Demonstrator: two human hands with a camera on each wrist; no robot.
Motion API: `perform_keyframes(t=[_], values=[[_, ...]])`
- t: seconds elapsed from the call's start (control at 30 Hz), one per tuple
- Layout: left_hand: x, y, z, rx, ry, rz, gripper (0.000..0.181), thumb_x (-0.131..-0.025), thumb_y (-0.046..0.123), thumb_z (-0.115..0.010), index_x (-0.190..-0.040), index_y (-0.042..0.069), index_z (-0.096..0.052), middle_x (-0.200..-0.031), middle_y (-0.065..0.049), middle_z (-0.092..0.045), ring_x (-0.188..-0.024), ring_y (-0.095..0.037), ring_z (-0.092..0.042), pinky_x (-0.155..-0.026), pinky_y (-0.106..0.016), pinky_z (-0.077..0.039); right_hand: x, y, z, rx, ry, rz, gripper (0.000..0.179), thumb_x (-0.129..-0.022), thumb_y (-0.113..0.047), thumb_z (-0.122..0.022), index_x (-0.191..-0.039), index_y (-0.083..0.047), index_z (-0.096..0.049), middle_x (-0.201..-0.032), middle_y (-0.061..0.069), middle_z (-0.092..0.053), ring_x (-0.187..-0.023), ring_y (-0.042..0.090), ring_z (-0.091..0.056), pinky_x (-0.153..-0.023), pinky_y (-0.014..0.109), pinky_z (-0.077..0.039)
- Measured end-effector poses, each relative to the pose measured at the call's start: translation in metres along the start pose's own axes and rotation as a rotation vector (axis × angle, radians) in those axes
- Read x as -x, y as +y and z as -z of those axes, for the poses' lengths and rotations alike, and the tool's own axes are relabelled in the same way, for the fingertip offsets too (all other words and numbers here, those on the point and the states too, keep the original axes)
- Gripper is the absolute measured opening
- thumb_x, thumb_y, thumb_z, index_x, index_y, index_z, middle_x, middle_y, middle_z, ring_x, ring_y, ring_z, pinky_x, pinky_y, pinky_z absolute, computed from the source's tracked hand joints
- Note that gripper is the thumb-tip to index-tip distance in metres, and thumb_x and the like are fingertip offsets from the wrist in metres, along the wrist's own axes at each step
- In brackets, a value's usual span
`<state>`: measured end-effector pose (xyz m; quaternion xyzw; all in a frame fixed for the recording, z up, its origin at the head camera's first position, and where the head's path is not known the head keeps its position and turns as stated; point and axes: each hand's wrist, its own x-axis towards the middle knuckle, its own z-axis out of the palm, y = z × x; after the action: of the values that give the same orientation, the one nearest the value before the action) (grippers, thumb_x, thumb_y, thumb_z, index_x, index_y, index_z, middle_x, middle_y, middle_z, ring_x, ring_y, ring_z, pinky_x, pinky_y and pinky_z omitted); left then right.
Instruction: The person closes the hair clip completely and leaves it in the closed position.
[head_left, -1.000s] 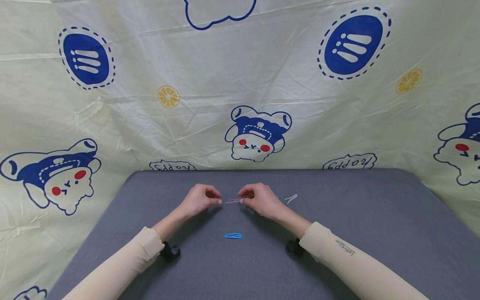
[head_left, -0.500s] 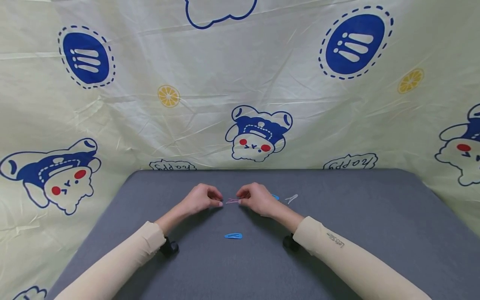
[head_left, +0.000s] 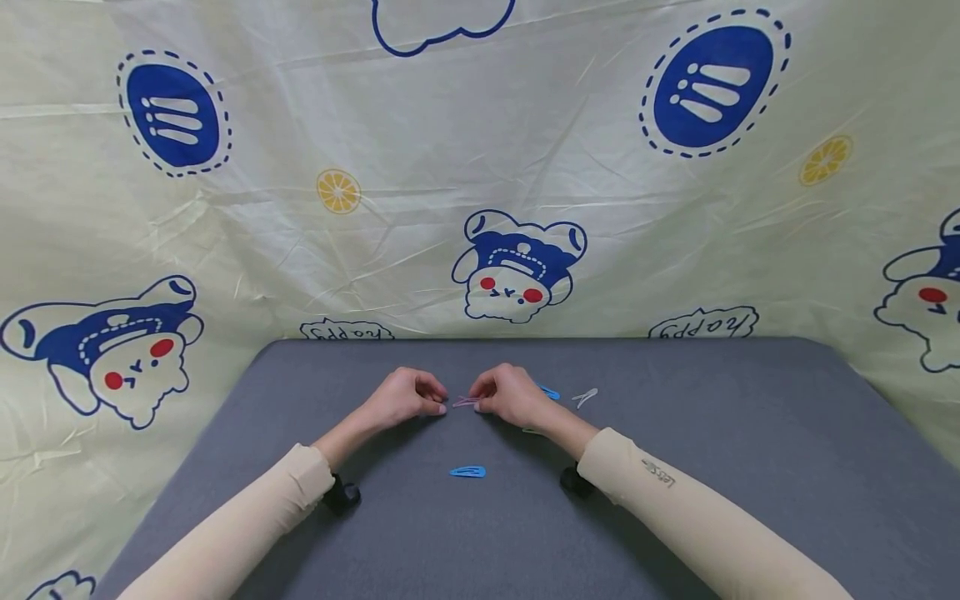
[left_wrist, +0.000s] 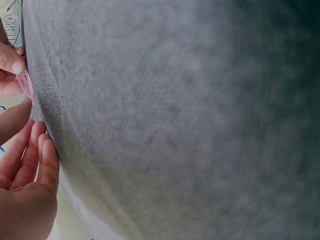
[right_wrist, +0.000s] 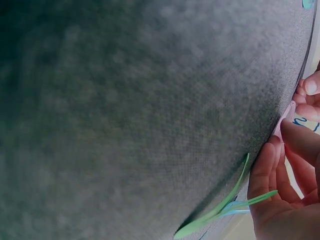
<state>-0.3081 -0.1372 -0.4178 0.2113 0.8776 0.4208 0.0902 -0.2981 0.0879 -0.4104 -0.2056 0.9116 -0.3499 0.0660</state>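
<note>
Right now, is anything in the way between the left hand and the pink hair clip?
Nothing visible: the head view shows just a narrow gap between the left hand and the pink hair clip, whose other end the right hand pinches.

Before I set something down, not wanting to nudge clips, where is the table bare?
Free: the table right of the white clip, and between the sleeves, nearer than the front blue clip. Crowded: around the left hand, pink clip and right hand, with green clip and rear blue clip alongside.

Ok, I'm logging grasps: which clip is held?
The pink clip, pinched by the right hand; the blue clips, green clip and white clip lie on the table.
</note>
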Motion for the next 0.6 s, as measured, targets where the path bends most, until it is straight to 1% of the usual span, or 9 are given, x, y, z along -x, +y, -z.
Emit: perform_keyframes(t=[0.13, 0.3, 0.6], values=[[0.0007, -0.0004, -0.0002, 0.008, 0.002, 0.003, 0.016, -0.082, 0.006, -0.079, -0.097, 0.003, -0.074, -0.081, 0.000, -0.066, -0.073, -0.014, -0.057, -0.062, -0.028, -0.047, -0.0005, -0.0006, -0.0001, 0.000, -0.001, -0.008, 0.008, -0.088, -0.006, -0.073, -0.095, -0.009, -0.076, -0.081, -0.004, -0.065, -0.076, 0.014, -0.055, -0.071, 0.030, -0.047], [0.0028, 0.0007, 0.0001, 0.018, -0.011, 0.005, 0.018, -0.083, 0.007, -0.078, -0.100, 0.004, -0.073, -0.084, -0.001, -0.067, -0.076, -0.016, -0.057, -0.066, -0.030, -0.048, -0.0006, -0.0013, 0.0007, 0.008, -0.007, -0.020, 0.007, -0.089, -0.005, -0.072, -0.091, -0.011, -0.076, -0.080, -0.005, -0.064, -0.077, 0.015, -0.054, -0.072, 0.031, -0.046], [0.0051, 0.0000, 0.0022, 0.008, -0.021, -0.009, 0.017, -0.084, 0.009, -0.077, -0.100, 0.004, -0.074, -0.086, 0.000, -0.068, -0.075, -0.015, -0.057, -0.065, -0.030, -0.048, 0.0021, -0.0023, 0.0015, 0.004, -0.009, -0.003, 0.008, -0.089, -0.005, -0.071, -0.090, -0.011, -0.076, -0.079, -0.004, -0.065, -0.076, 0.015, -0.054, -0.072, 0.031, -0.045]])
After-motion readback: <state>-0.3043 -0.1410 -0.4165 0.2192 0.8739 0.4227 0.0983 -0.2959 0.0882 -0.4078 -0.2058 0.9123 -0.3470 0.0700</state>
